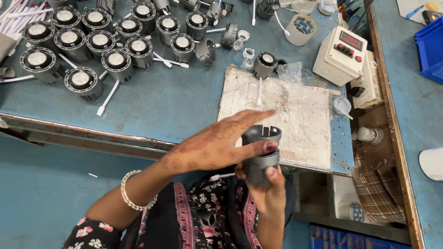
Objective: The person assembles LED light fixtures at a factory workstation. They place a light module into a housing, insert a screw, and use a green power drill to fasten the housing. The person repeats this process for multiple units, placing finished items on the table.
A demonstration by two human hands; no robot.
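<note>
A dark cylindrical housing [261, 154] is gripped from below by the right hand [264, 191] and pinched at its rim by the left hand [215, 146], just above the table's near edge. Behind lie a worn white board [295, 114], rows of finished housings [89, 40], a white control box [340, 55].

A worn blue tabletop [171, 100] is carrying a scuffed white board [294, 119] just beyond the left hand [209, 147], dark round housings [102, 43] clustering farther off to its left, and a white control box [340, 55] sitting beyond to its right.
</note>
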